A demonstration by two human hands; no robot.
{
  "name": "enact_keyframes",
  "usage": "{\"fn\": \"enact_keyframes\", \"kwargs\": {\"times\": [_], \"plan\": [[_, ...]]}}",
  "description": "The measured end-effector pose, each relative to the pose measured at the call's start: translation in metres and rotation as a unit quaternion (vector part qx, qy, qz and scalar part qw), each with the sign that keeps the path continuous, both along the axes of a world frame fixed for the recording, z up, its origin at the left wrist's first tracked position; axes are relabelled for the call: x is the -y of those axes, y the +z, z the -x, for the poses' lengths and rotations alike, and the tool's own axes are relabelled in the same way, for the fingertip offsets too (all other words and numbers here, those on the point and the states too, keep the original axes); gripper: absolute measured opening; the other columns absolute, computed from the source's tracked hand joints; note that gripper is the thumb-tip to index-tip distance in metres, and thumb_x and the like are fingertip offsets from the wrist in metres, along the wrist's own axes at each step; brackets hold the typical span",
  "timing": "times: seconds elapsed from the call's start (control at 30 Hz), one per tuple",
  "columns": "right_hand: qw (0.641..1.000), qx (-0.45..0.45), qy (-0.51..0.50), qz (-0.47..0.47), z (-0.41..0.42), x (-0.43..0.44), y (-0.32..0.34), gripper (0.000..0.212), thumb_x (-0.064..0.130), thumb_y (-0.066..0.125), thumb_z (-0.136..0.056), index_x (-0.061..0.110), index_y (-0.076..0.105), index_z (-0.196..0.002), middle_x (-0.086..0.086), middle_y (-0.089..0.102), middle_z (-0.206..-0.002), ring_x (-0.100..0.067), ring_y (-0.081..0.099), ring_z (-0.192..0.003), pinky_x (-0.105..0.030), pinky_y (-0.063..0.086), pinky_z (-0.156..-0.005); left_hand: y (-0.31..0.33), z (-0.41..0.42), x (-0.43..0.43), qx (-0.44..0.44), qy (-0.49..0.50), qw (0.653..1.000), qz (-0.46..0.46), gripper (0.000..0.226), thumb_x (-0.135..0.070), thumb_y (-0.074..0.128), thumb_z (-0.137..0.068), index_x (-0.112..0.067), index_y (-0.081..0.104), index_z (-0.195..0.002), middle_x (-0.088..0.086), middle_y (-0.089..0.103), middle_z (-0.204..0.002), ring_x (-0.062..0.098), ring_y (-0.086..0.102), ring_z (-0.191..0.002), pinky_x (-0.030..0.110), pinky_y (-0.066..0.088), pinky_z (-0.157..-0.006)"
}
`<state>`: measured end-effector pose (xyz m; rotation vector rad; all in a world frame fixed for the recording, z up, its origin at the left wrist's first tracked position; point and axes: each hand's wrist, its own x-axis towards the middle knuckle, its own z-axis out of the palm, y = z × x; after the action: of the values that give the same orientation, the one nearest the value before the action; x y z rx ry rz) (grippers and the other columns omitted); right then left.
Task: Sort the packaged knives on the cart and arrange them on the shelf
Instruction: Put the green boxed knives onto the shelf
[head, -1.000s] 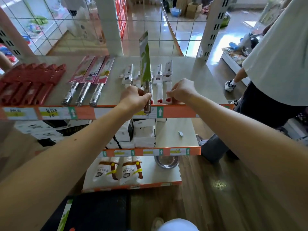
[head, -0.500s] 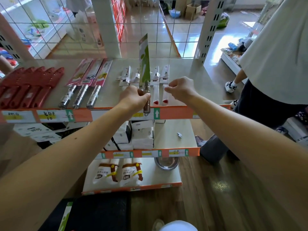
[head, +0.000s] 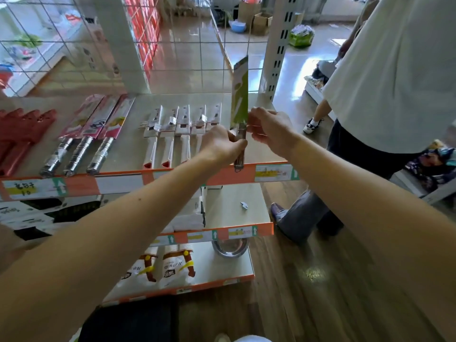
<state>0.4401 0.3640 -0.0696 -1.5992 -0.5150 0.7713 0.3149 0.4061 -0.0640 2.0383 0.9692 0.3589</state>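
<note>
Knife in green pack (head: 239, 95) shifted right, right hand (head: 271, 130) joining left hand (head: 222, 145).

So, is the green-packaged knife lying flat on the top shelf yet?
No, the green-packaged knife stands upright above the front edge of the top shelf, its handle gripped by the left hand.

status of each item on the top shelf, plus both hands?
green-sleeved knife: held upright, sleeve end up, over the shelf's front edge
left hand: grips its handle
right hand: fingers curled against the sleeve's lower edge
white-handled knives: flat, in a row
pink-sleeved knives: three, flat, side by side
red packs: flat, far left
</note>
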Motion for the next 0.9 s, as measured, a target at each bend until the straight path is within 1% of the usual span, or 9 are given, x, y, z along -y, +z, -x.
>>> {"fn": "enact_keyframes", "kwargs": {"times": [0.07,0.13,0.33,0.43,0.53,0.6,0.67,0.8,0.9], "plan": [[1.0,0.017,0.001,0.007,-0.006,0.002,0.0,0.02,0.019,0.06,-0.089,0.014,0.061,-0.069,-0.002,0.059,-0.067,-0.01,0.053,-0.055,-0.02,0.045,-0.056,-0.003,-0.006,0.003,-0.016,-0.002,1.0,-0.013,0.029,-0.03,0.058,-0.088,-0.003,0.07,-0.086,0.007,0.063,-0.077,0.017,0.054,-0.071,0.019,0.035,-0.05],[0.999,0.034,-0.01,0.031,-0.011,0.0,-0.002,0.018,0.013,0.064,-0.086,0.013,0.06,-0.069,-0.003,0.058,-0.066,-0.011,0.053,-0.056,-0.019,0.046,-0.056,-0.007,-0.013,0.005,-0.01,0.001,1.0,-0.014,0.03,-0.031,0.059,-0.088,-0.003,0.07,-0.088,0.008,0.067,-0.081,0.016,0.056,-0.073,0.02,0.036,-0.051],[0.994,0.032,-0.034,0.099,-0.024,-0.015,-0.009,0.003,0.005,0.066,-0.084,0.007,0.065,-0.086,-0.005,0.06,-0.07,-0.011,0.058,-0.061,-0.017,0.053,-0.054,-0.016,-0.025,-0.001,0.026,0.029,0.999,-0.024,0.035,-0.03,0.066,-0.084,-0.004,0.064,-0.108,0.012,0.068,-0.108,0.022,0.063,-0.1,0.029,0.049,-0.086],[0.99,0.032,-0.027,0.136,-0.028,-0.026,-0.015,0.008,0.007,0.067,-0.083,0.001,0.069,-0.087,-0.007,0.061,-0.068,-0.014,0.059,-0.061,-0.025,0.057,-0.069,-0.02,-0.027,-0.007,0.018,0.029,0.999,-0.042,0.038,-0.03,0.068,-0.081,-0.007,0.059,-0.111,0.012,0.067,-0.111,0.023,0.063,-0.103,0.029,0.049,-0.088],[0.987,0.028,-0.035,0.152,-0.029,-0.035,-0.021,0.017,0.004,0.068,-0.081,-0.005,0.068,-0.096,-0.011,0.061,-0.071,-0.019,0.062,-0.062,-0.031,0.059,-0.067,-0.024,-0.029,-0.014,0.011,0.023,0.998,-0.054,0.033,-0.028,0.07,-0.08,-0.009,0.062,-0.105,0.011,0.069,-0.106,0.022,0.065,-0.099,0.032,0.051,-0.089],[0.98,0.082,-0.039,0.179,-0.031,-0.039,-0.025,0.016,0.005,0.072,-0.078,-0.003,0.07,-0.092,-0.016,0.067,-0.081,-0.025,0.068,-0.076,-0.038,0.059,-0.075,-0.027,-0.032,-0.017,0.004,0.019,0.998,-0.055,0.033,-0.028,0.071,-0.079,-0.009,0.062,-0.104,0.011,0.069,-0.106,0.022,0.065,-0.099,0.034,0.051,-0.09],[0.966,0.152,-0.038,0.207,-0.032,-0.039,-0.026,0.017,0.01,0.073,-0.077,0.0,0.072,-0.091,-0.016,0.071,-0.091,-0.025,0.069,-0.087,-0.037,0.057,-0.082,-0.031,-0.033,-0.019,-0.004,0.013,0.998,-0.057,0.035,-0.029,0.071,-0.078,-0.009,0.061,-0.105,0.012,0.069,-0.106,0.024,0.064,-0.1,0.035,0.052,-0.09],[0.954,0.201,-0.04,0.217,-0.034,-0.041,-0.026,0.02,0.015,0.074,-0.078,0.0,0.073,-0.09,-0.016,0.072,-0.089,-0.023,0.07,-0.084,-0.035,0.058,-0.08,-0.035,-0.034,-0.019,-0.009,-0.002,0.997,-0.073,0.038,-0.032,0.069,-0.081,-0.009,0.059,-0.11,0.013,0.069,-0.106,0.025,0.063,-0.102,0.036,0.052,-0.089],[0.938,0.255,-0.024,0.236,-0.034,-0.038,-0.024,0.024,0.022,0.068,-0.083,0.001,0.072,-0.092,-0.012,0.069,-0.083,-0.018,0.064,-0.075,-0.027,0.056,-0.072,-0.031,-0.032,-0.021,-0.017,-0.023,0.996,-0.089,0.04,-0.035,0.064,-0.084,-0.009,0.06,-0.113,0.011,0.069,-0.109,0.024,0.062,-0.104,0.033,0.05,-0.091]]}}
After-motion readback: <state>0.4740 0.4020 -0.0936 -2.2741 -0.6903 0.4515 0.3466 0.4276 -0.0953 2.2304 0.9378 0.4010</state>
